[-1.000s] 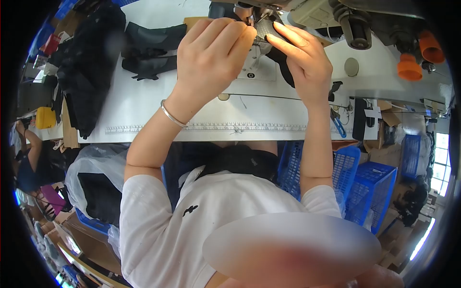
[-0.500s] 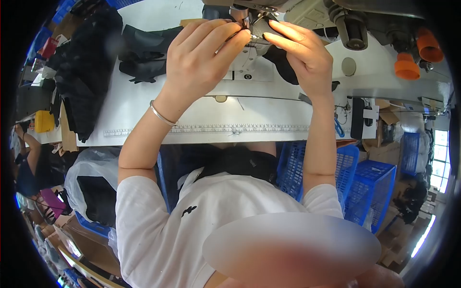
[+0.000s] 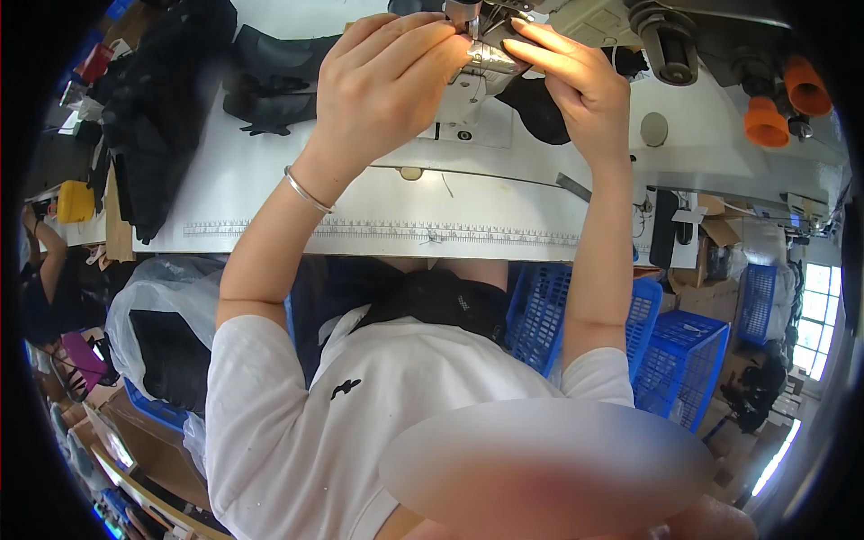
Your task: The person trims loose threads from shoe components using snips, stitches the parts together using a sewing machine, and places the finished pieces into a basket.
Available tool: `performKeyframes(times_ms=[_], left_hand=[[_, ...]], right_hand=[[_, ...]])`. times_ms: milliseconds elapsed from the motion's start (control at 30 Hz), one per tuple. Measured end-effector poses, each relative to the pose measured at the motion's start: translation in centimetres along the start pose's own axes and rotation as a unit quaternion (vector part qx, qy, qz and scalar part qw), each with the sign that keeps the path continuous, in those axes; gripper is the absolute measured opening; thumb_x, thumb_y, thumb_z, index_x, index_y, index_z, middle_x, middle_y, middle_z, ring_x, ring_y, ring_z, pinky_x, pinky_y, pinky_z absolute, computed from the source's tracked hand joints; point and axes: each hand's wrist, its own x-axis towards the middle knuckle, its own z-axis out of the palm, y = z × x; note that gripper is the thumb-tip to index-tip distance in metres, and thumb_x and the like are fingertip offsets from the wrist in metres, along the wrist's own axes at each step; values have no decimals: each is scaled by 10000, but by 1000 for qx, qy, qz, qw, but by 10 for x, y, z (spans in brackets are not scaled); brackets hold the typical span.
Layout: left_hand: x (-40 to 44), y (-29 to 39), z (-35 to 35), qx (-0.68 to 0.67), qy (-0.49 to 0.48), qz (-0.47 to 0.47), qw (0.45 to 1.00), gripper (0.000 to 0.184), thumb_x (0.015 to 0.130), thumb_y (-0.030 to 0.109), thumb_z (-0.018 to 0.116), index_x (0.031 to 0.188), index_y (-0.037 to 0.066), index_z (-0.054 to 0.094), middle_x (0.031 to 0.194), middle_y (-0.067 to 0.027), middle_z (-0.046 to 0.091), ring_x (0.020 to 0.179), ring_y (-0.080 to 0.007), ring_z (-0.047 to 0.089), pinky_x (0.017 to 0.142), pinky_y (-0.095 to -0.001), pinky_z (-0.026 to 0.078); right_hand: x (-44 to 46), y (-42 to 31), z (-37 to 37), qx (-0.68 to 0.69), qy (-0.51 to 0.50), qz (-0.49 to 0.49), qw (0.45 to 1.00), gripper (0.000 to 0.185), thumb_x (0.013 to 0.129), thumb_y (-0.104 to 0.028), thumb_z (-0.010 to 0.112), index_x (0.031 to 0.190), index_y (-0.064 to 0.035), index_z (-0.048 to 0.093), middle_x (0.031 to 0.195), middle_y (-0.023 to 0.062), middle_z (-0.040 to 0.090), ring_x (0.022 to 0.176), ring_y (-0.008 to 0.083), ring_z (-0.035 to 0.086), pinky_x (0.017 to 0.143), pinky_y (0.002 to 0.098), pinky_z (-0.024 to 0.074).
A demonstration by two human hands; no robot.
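Note:
At the top of the head view, both hands work beside the needle area of a sewing machine point(image 3: 463, 16). My left hand point(image 3: 382, 85) has its fingers bent and pressed together left of the needle, with a silver bangle point(image 3: 308, 191) on the wrist. What lies beneath those fingertips is mostly hidden, though dark fabric shows around them. To the right of the needle, my right hand point(image 3: 580, 85) grips a black fabric piece point(image 3: 537, 112) between thumb and fingers. That piece hangs over the machine bed's right side.
Cut dark fabric pieces point(image 3: 274, 81) lie left of the machine, near a large black fabric pile point(image 3: 166, 108). A ruler strip point(image 3: 378, 232) runs along the table's front edge. Orange cones point(image 3: 767, 122) stand at right. Blue crates point(image 3: 679, 364) sit below; another person's arm point(image 3: 52, 256) shows far left.
The whole view has shifted slightly. My left fingertips have drawn a little closer to the needle, and my right hand keeps its grip while the black piece shows more.

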Motion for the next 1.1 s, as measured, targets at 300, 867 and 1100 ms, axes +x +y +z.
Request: performKeyframes(times_ms=[300, 867, 1100], left_hand=[[-27, 26, 4, -89, 90, -207, 970, 158, 869, 27, 705, 1018, 35, 754, 1050, -67, 739, 954, -206, 710, 829, -287, 543], [7, -17, 1, -589, 269, -542, 535, 214, 1002, 207, 635, 1024, -4, 667, 928, -83, 695, 843, -172, 646, 803, -310, 501], [-36, 9, -108, -516, 360, -527, 571, 261, 1026, 203, 603, 1009, -42, 690, 980, -139, 738, 852, -202, 734, 756, -346, 622]], right_hand=[[5, -9, -5, 94, -50, 140, 984, 380, 803, -19, 662, 1161, -101, 760, 1172, 122, 734, 963, 210, 662, 899, 338, 455], [-21, 4, 34, 4, 214, 83, 973, 298, 882, -75, 684, 1177, -102, 723, 1207, 77, 697, 1146, 266, 600, 1019, 374, 426], [-86, -101, 60, 39, 132, 119, 983, 245, 841, 52, 659, 1065, -25, 722, 934, 82, 719, 889, 253, 624, 859, 350, 480]])
